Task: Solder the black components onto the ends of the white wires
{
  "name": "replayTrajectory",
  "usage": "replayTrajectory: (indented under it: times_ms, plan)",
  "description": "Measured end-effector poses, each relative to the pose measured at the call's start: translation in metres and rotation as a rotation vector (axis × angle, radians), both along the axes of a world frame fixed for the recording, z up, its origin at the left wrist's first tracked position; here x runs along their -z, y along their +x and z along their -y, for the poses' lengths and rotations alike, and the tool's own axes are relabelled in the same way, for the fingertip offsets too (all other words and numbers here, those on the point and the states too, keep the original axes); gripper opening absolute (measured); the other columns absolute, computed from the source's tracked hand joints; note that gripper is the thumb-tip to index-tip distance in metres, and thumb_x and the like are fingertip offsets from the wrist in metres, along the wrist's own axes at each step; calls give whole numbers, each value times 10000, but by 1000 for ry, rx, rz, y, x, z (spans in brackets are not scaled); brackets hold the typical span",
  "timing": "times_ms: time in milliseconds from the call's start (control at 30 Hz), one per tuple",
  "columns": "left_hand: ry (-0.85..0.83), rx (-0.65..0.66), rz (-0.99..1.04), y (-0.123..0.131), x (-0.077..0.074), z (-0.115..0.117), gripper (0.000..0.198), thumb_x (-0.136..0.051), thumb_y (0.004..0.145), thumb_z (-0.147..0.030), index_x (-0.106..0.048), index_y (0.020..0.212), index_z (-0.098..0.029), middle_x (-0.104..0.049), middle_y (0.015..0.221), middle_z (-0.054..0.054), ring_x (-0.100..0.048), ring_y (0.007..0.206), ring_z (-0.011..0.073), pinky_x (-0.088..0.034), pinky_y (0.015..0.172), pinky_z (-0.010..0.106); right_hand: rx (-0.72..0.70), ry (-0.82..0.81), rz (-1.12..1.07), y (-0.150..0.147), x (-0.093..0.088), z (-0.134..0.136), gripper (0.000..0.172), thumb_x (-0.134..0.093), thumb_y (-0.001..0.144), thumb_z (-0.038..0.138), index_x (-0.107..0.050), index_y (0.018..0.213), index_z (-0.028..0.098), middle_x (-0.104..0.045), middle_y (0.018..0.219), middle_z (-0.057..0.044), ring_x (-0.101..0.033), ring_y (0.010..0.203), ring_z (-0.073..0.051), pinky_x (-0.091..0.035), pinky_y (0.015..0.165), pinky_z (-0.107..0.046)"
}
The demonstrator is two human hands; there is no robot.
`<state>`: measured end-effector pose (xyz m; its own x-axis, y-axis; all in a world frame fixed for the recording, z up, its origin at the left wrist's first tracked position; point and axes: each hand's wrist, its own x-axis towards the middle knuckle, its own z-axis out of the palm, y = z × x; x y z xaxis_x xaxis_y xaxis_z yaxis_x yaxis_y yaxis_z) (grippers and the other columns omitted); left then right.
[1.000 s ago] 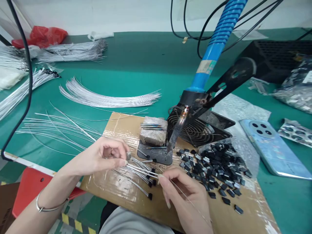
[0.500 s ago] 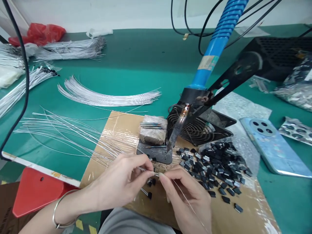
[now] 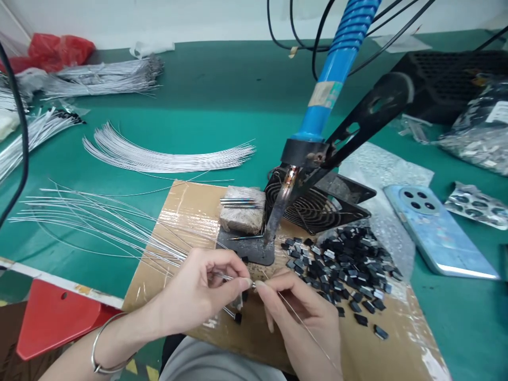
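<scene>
My left hand [image 3: 216, 293] is closed in a pinch on a thin white wire [image 3: 226, 276] near its end. Close beside it, my right hand [image 3: 301, 317] pinches the tip of that wire, the fingertips of both hands nearly touching. A fine strand that looks like solder wire [image 3: 296, 313] runs across my right hand toward the lower right. Under my left hand, wires with black connector ends [image 3: 237, 317] show in part. Just above the hands, the soldering iron tip [image 3: 273, 225] points down at a dark pad [image 3: 262, 256]. What sits between my fingertips is too small to make out.
Loose black connectors [image 3: 353, 264] lie heaped on the cardboard [image 3: 178, 206], right of my hands. Behind stand a small fan [image 3: 313, 206] and the blue iron holder [image 3: 329, 79]. White wires [image 3: 166, 161] spread at left. A phone [image 3: 440, 233] lies far right.
The whole view has shifted slightly, so things appear a little farther left and higher. Both hands keep their pinch at nearly the same spot, with only slight finger movement.
</scene>
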<state>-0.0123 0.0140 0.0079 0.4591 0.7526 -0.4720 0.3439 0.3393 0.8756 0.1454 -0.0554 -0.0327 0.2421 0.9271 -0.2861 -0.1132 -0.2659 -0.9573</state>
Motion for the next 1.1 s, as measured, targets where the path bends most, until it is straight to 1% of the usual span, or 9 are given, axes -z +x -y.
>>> replayTrajectory:
  times_ms: [133, 233, 300, 367, 433, 533, 700, 833, 1100]
  plan:
    - [-5, -14, 17, 2, 3, 1, 156, -692, 850, -284, -669, 805, -136, -593, 690, -1, -377, 553, 93, -261, 502, 247, -32, 57, 43, 0, 1, 0, 314, -716, 888, 392, -657, 644, 203, -491, 574, 39, -439, 525, -95, -337, 504, -227]
    - [34, -67, 30, 4, 5, 1, 168, -682, 856, -288, -679, 784, -136, -617, 688, 13, -446, 585, 107, -314, 526, 242, 29, 93, -5, 6, 8, 1, 287, -664, 934, 401, -721, 726, 212, -575, 639, 14, -512, 518, -100, -403, 484, -218]
    - [62, -99, 16, 5, 6, 1, 167, -690, 846, -289, -687, 771, -140, -627, 672, 13, -453, 571, 107, -310, 515, 242, 53, 147, -148, 14, 14, 1, 374, -543, 990, 480, -789, 877, 222, -674, 754, -33, -615, 568, -136, -509, 513, -244]
    - [73, -119, 0, 5, 7, 1, 173, -700, 838, -298, -695, 769, -140, -641, 670, 19, -456, 558, 106, -300, 502, 242, 23, 186, -285, 22, 19, 1, 552, -384, 1020, 571, -809, 1012, 218, -731, 843, -83, -681, 645, -182, -586, 578, -301]
    - [71, -133, -6, 5, 8, 1, 180, -708, 832, -306, -700, 764, -139, -646, 666, 21, -455, 550, 105, -294, 494, 242, 29, 173, -330, 26, 22, 2, 607, -328, 1033, 579, -815, 1005, 218, -740, 817, -85, -685, 648, -180, -595, 580, -297]
    - [71, -146, -9, 5, 8, 1, 185, -720, 820, -311, -701, 753, -139, -639, 652, 16, -450, 542, 101, -291, 488, 239, 79, 153, -233, 22, 23, 4, 452, -458, 1038, 455, -822, 902, 223, -713, 755, -55, -659, 629, -145, -560, 545, -234]
    - [51, -159, -2, 8, 6, 2, 169, -720, 822, -300, -689, 767, -143, -683, 682, 30, -511, 558, 109, -348, 501, 234, 34, 180, -102, 7, 19, 2, 180, -662, 956, 301, -827, 911, 244, -714, 778, -36, -630, 570, -114, -536, 497, -195]
    - [26, -188, 58, 9, 6, 2, 155, -738, 804, -281, -675, 758, -147, -705, 695, 39, -567, 587, 120, -410, 530, 228, 25, 172, -181, 1, 16, -1, 120, -720, 908, 279, -834, 885, 249, -720, 759, -33, -605, 510, -105, -520, 461, -203]
    - [41, -200, 90, 10, 7, 7, 167, -712, 833, -281, -646, 758, -147, -657, 675, 23, -540, 578, 110, -390, 518, 224, 6, 100, -314, 2, 19, 0, 90, -760, 872, 296, -822, 875, 232, -686, 681, -15, -577, 504, -100, -502, 441, -185]
